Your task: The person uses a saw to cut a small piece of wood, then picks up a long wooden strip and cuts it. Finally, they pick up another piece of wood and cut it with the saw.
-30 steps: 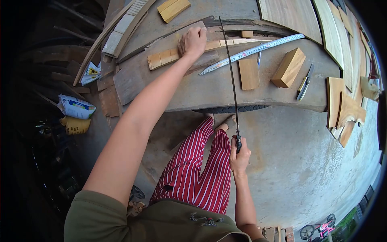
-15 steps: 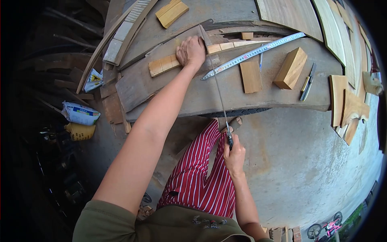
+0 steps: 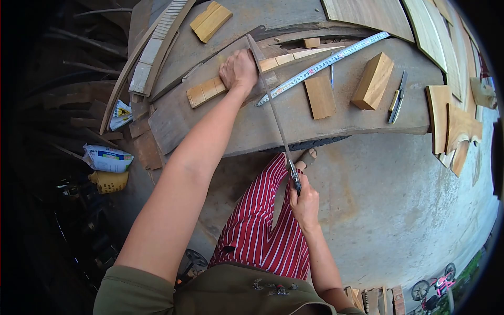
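Observation:
My left hand [image 3: 240, 70] grips a pale wooden strip [image 3: 206, 92] with lines marked across it, pressing it down on the workbench [image 3: 239, 134]. The fingers are curled over its far side. Just right of those knuckles, a hand saw [image 3: 275, 110] stands across the strip, its long blade running from the bench toward my body. My right hand [image 3: 305, 201] is closed around the dark saw handle [image 3: 295, 177], in front of my striped trousers. Close to the blade's right side lies a white measuring tape [image 3: 325, 65], stretched out at a slant.
Right of the saw lie a flat wood piece [image 3: 319, 98], a pen [image 3: 332, 73], a thick wood block [image 3: 373, 81] and a utility knife [image 3: 398, 97]. Another block [image 3: 211, 21] sits at the back. Curved slats [image 3: 152, 58] lie left, boards [image 3: 440, 115] at the right edge.
The whole view has turned slightly, shifting the bench items left. The saw blade has tilted a little in view; both hands keep their holds.

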`<state>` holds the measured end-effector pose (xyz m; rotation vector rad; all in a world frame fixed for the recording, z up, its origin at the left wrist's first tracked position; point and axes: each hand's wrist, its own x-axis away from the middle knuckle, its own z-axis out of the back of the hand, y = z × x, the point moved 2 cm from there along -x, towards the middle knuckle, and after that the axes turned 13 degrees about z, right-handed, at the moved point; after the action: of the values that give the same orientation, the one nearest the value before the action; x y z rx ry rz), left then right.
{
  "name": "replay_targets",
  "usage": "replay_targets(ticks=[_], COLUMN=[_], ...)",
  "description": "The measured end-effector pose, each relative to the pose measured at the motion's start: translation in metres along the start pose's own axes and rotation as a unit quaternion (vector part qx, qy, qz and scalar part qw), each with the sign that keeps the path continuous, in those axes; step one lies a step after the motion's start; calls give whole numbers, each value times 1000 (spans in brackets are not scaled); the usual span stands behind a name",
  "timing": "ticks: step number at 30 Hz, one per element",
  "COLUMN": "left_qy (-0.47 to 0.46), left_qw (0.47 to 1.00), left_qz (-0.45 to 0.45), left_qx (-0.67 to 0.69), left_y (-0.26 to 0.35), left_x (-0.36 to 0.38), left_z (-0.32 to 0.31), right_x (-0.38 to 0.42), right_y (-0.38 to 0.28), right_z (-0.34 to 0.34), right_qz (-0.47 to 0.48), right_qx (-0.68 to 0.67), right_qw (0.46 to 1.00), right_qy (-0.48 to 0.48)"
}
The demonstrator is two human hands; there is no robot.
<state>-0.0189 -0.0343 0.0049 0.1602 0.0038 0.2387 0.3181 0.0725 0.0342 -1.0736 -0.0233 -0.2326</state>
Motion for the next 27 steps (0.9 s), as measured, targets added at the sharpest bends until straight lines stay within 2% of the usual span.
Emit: replay_targets(ticks=[7,13,16,20,22,27], left_qy=[-1,2,-1,10,5,4], left_qw=[1000,1000,1000,1000,999,1000], left_qz=[16,18,24,28,34,20], left_qx=[-13,-7,4,9,3,11], left_y=[1,-2,3,1,2,0], left_x=[1,-1,1,0,0,-2], left_z=[1,1,1,0,3,0], right_x=[-16,-130,-123,-50,-24,-84], right_y=[6,-23,-17,-9,-4,-9], right_z=[-3,-23,-31,-15,-8,-15], right_qz=[3,32,34,12,-28,23], right_qx=[26,45,28,-3,6,23], right_qw=[999,998,999,1000,999,999], right_qy=[-27,-10,4,-3,-18,-12])
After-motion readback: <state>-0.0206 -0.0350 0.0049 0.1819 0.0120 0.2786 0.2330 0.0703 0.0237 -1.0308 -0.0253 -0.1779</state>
